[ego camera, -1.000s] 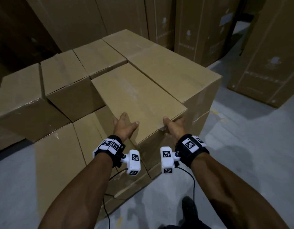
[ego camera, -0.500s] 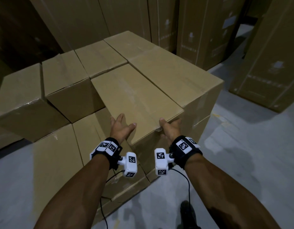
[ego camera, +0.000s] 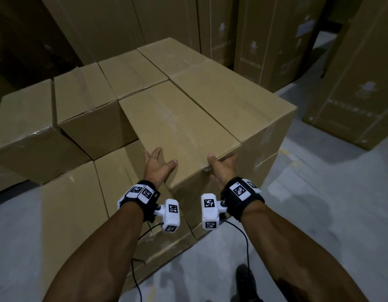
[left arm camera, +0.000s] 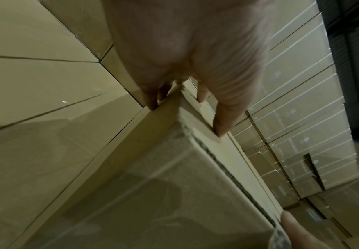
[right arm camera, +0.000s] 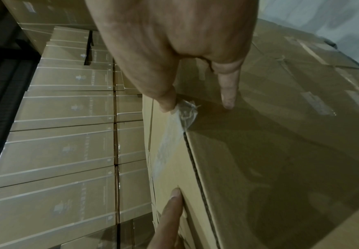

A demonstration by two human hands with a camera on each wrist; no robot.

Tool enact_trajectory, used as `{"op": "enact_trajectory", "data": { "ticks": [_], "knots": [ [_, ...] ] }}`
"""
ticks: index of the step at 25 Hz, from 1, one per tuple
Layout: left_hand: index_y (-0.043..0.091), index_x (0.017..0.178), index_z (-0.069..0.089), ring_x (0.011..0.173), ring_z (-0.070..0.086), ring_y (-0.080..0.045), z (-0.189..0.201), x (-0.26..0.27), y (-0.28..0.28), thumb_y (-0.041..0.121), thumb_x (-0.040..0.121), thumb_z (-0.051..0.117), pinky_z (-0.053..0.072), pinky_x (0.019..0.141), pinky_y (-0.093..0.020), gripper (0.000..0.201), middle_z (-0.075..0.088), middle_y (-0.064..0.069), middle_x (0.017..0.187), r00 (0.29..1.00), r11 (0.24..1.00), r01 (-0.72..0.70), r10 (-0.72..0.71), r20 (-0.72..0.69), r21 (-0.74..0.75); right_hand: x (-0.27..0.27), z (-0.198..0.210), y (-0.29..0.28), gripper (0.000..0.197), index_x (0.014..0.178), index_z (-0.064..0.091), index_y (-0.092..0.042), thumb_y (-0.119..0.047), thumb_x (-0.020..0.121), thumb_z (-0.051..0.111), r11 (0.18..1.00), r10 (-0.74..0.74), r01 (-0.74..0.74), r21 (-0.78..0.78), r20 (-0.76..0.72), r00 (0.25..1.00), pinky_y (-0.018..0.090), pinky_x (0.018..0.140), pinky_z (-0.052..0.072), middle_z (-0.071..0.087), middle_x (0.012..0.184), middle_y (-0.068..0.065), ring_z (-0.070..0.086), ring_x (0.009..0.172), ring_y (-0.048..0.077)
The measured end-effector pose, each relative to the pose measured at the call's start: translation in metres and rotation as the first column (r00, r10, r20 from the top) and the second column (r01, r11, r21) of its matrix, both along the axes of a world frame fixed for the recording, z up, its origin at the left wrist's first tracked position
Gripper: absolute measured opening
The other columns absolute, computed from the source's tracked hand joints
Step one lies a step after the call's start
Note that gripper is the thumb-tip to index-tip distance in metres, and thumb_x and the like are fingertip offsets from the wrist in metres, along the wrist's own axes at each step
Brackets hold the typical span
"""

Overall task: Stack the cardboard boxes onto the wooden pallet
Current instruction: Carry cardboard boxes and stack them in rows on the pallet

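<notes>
Dim warehouse, grey concrete floor (ego camera: 319, 203), tall cartons (ego camera: 275, 40)

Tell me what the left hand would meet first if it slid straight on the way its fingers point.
The left hand points along the left side of the tilted box it is steadying. Straight on, it would probably meet the front face of the upper box standing just behind that gap, though depth there is hard to judge.
</notes>
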State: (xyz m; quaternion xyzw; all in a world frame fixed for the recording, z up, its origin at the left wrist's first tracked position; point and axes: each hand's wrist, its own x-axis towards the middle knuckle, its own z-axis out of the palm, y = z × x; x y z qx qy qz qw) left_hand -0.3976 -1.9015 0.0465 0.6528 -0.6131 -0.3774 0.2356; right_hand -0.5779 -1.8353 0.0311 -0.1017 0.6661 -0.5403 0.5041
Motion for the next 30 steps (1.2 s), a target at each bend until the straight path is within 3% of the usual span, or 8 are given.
{"op": "enact_trajectory", "data": {
  "ticks": [5,9,13,15,19,22,25,30],
  "knots": [
    [0.025,0.152,0.037,0.15,0.016,-0.028,-0.001,0.001,-0.003,0.032,0.088,0.074,0.024,0.117,-0.036,0.074,-0.005,-0.002,0.166,1.0,1.0,-0.011,0.011,-0.011,0.006,0.003,0.001,-0.004,0.1,0.158,-0.014,-0.021,-0.024,0.096,0.065,1.0,0.014,-0.014,0.0,0.026,1.0,0.049,0.106,0.047,0.018,0.164,0.016,0.056,0.122,0.036],
    [0.025,0.151,0.036,0.15,0.017,-0.029,-0.002,0.0,-0.004,0.033,0.088,0.073,0.025,0.116,-0.036,0.073,-0.006,-0.002,0.166,1.0,1.0,-0.011,0.011,-0.008,-0.007,0.001,-0.007,-0.009,0.102,0.158,-0.013,-0.02,-0.026,0.095,0.067,1.0,0.017,-0.017,0.015,0.014,1.0,0.05,0.105,0.048,0.023,0.162,0.018,0.057,0.111,0.03],
    [0.026,0.155,0.03,0.15,0.016,-0.031,0.0,0.0,0.001,0.038,0.092,0.067,0.025,0.117,-0.039,0.074,-0.01,-0.002,0.166,0.999,1.0,0.021,-0.022,0.029,0.02,0.002,-0.005,-0.007,0.106,0.159,-0.005,-0.02,-0.035,0.088,0.073,1.0,0.023,-0.022,0.013,-0.026,0.999,0.052,0.105,0.048,0.028,0.16,0.017,0.052,0.129,0.037],
    [0.022,0.156,0.027,0.15,0.016,-0.031,0.005,-0.001,0.005,0.042,0.096,0.06,0.024,0.117,-0.037,0.071,-0.01,-0.005,0.166,0.989,0.998,0.07,-0.071,0.13,0.006,-0.003,-0.011,-0.006,0.11,0.158,0.009,-0.019,-0.049,0.076,0.076,0.997,0.067,-0.066,0.03,-0.051,0.996,0.051,0.097,0.053,0.037,0.156,0.014,0.053,0.128,0.036],
    [0.021,0.154,0.027,0.152,0.003,-0.032,0.005,-0.004,0.027,0.055,0.099,0.042,0.011,0.121,-0.043,0.066,0.002,-0.008,0.166,0.852,0.944,0.325,-0.268,0.45,-0.052,-0.01,-0.009,0.011,0.082,0.159,0.012,-0.021,-0.03,0.096,0.064,0.992,0.124,-0.119,0.038,-0.148,0.981,0.033,0.067,0.056,0.04,0.152,0.009,0.051,0.128,0.038],
    [0.02,0.156,0.022,0.151,0.008,-0.034,-0.004,-0.006,0.046,0.052,0.101,0.04,0.009,0.122,-0.045,0.066,0.01,-0.011,0.165,0.684,0.857,0.51,-0.352,0.638,-0.073,-0.011,0.001,0.029,0.061,0.153,0.027,-0.018,-0.023,0.101,0.057,0.975,0.22,-0.207,0.081,-0.225,0.949,0.044,0.088,0.055,0.041,0.149,0.006,0.047,0.13,0.036],
    [0.018,0.155,0.02,0.15,0.014,-0.035,-0.006,-0.006,0.061,0.024,0.1,0.05,0.014,0.123,-0.045,0.062,0.014,-0.013,0.164,0.603,0.795,0.598,-0.359,0.713,-0.106,-0.015,0.003,0.049,0.059,0.154,0.03,-0.01,-0.02,0.101,0.056,0.96,0.28,-0.255,0.118,-0.359,0.89,0.047,0.112,0.039,0.039,0.153,0.013,0.04,0.138,0.034],
    [0.014,0.156,0.012,0.15,0.015,-0.033,-0.009,-0.007,0.089,0.019,0.096,0.052,0.015,0.121,-0.044,0.072,0.012,-0.012,0.164,0.524,0.775,0.625,-0.323,0.788,-0.098,-0.02,-0.001,0.1,0.057,0.154,0.031,-0.012,-0.026,0.103,0.052,0.906,0.424,-0.32,0.278,-0.578,0.697,0.039,0.113,0.034,0.038,0.156,0.012,0.038,0.142,0.032]
  ]
}}
